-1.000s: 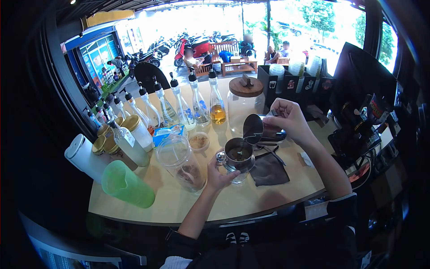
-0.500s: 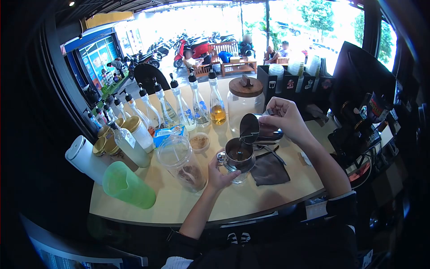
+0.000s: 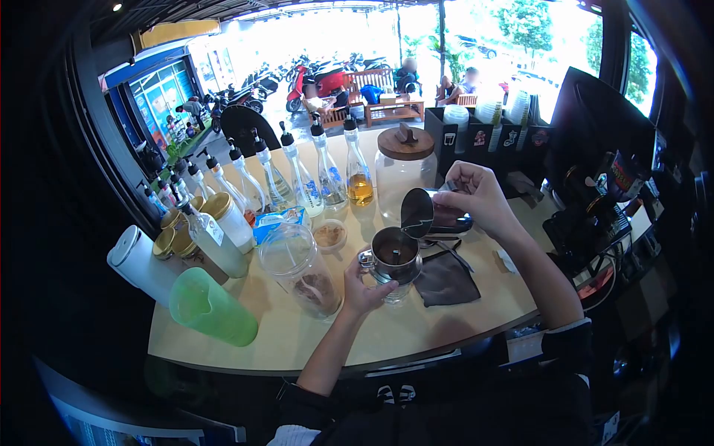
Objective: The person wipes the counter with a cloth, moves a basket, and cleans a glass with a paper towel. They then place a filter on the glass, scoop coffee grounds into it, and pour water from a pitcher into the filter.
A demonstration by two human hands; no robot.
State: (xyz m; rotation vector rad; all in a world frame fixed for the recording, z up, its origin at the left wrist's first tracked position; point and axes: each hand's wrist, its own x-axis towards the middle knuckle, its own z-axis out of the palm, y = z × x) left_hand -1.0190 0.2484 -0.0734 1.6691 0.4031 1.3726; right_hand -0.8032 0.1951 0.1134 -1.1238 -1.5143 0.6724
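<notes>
A metal coffee drip filter (image 3: 396, 253) with a side handle and a small post inside sits on top of a clear glass (image 3: 399, 294). My left hand (image 3: 364, 290) is closed around it from the left, its thumb across the front near the filter's base. My right hand (image 3: 476, 197) grips the handle of a shiny dark metal pitcher (image 3: 418, 213), tilted left so its lip hangs at the filter's right rim. Dark liquid shows in the filter; I cannot make out a clear stream. A dark folded cloth (image 3: 448, 281) lies right of the glass.
Left of my hands stand a clear pitcher (image 3: 290, 256) with brown contents, a green pitcher (image 3: 212, 306) and a small tub of brown powder (image 3: 329, 236). Syrup bottles (image 3: 332, 175) line the back, beside a wooden-lidded jar (image 3: 405, 175). A cup holder (image 3: 483, 137) stands behind.
The pitcher has shifted very slightly to the right, and the dark stream from its lip into the filter has thinned or stopped. My left hand keeps its hold.
</notes>
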